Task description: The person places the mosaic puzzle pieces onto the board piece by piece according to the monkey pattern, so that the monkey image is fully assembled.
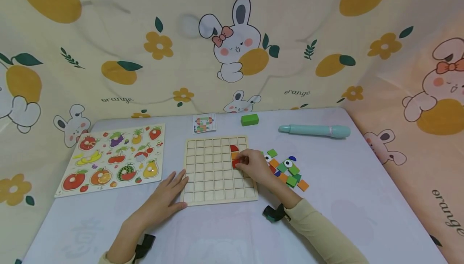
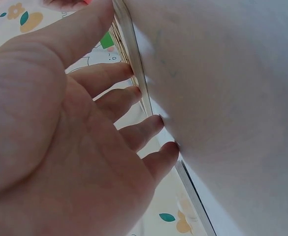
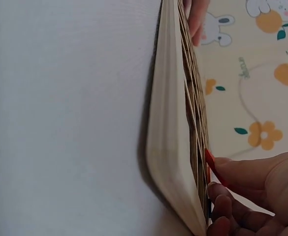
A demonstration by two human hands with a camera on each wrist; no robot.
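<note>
A red piece is pinched by the right hand.
It is held at the gridded board, just beyond the thumb and fingertips; the board's near-side edge is touched by the left hand, fingers spread. Loose coloured pieces are scattered right of the right hand; a fruit board is seen left of the left hand.

The patterned backdrop repeatedly reads "orange".

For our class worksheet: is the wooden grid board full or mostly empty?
Mostly empty: the board looks bare except for red and orange pieces by the right hand.
</note>
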